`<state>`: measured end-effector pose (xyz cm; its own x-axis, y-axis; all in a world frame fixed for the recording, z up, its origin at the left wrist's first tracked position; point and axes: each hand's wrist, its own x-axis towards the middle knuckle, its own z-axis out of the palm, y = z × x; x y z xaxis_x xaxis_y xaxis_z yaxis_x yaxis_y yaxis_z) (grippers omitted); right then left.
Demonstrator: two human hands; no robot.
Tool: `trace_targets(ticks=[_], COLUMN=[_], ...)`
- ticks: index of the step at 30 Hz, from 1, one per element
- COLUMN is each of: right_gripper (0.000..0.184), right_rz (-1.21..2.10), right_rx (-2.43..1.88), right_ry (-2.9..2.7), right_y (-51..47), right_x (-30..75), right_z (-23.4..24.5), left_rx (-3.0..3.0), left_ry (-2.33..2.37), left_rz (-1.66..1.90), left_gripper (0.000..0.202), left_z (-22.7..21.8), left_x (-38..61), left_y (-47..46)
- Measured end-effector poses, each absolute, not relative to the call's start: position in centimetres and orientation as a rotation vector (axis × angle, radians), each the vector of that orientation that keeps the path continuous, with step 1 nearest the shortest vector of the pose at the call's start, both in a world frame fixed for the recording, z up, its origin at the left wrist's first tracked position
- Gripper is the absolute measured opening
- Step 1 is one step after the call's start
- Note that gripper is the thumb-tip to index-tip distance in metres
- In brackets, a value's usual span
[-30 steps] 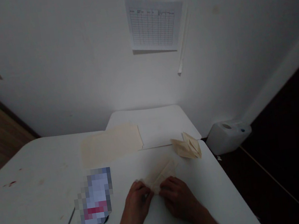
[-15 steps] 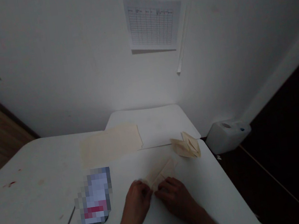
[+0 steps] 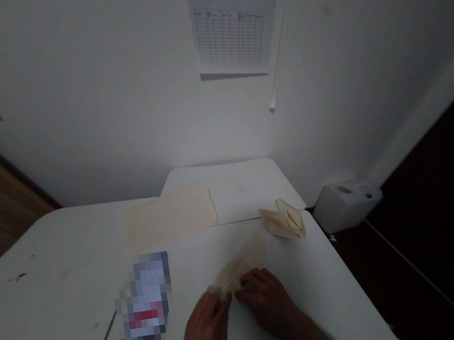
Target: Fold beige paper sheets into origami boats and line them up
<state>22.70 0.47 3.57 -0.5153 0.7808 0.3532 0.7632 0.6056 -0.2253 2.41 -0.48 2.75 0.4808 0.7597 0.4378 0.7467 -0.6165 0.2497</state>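
A cream sheet of folded paper [image 3: 244, 262] lies on the white table [image 3: 52, 307] in front of me. My left hand [image 3: 205, 330] pinches its near left corner, fingers closed on the edge. To the right of that, my right hand [image 3: 266, 302] presses its curled fingers on the paper's near edge. A finished folded paper shape [image 3: 285, 222] rests near the table's right edge, beyond my hands.
A flat stack of cream sheets [image 3: 170, 217] lies further back on the table. A blurred-out rectangular object [image 3: 144, 302] sits left of my hands. A white plastic canister [image 3: 348, 203] stands on the dark floor at right. A printed chart [image 3: 231, 37] hangs on the wall.
My left hand has slid back towards me along the paper's edge. The right hand stays on the fold, and the paper has lifted slightly at its far end.
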Motion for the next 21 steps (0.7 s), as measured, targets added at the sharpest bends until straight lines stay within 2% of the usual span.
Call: trace_targets(ticks=[4, 11, 21], right_gripper=[0.021, 0.027, 0.019], right_rz=[0.066, 0.12, 0.055], right_rx=[-1.244, -1.251, -1.273], right_ry=[-2.395, -2.402, -2.429], right_y=[0.4, 0.3, 0.5], right_x=[22.7, 22.7, 22.7], right_z=[3.2, 3.8, 3.5], left_rx=[2.811, 2.791, 2.783], left_ry=[1.446, 1.546, 1.749], left_rz=[0.732, 0.726, 0.721], left_gripper=[0.04, 0.043, 0.032], left_z=[2.0, 2.4, 2.3], left_x=[2.6, 2.8, 1.7], left_y=[-1.1, -1.2, -1.5])
